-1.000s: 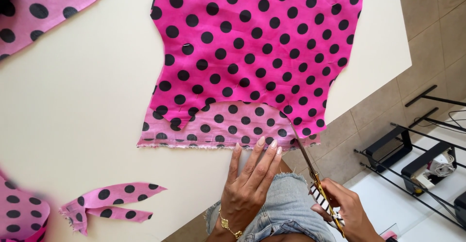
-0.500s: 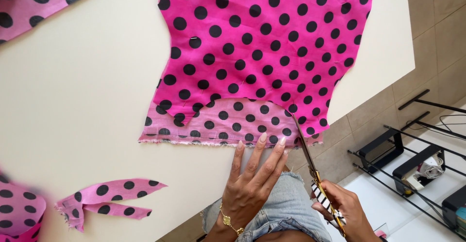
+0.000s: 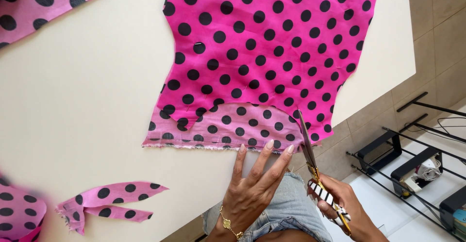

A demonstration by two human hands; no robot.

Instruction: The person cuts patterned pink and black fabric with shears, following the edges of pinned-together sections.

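On the table (image 3: 87, 125), one scissors (image 3: 310, 157), one dotted fabric (image 3: 262, 52), two hands

Two bare hands, no sleeves visible. Left hand (image 3: 252, 193): long fingers, pale polished nails, rounded tips; thin gold chain bracelet (image 3: 228, 225) at the wrist, with small clover-shaped charms. Right hand (image 3: 347, 205): no rings or bracelet that I can make out, nails mostly hidden. Lower body: light blue denim shorts (image 3: 286, 208), faded wash, frayed raw hem.
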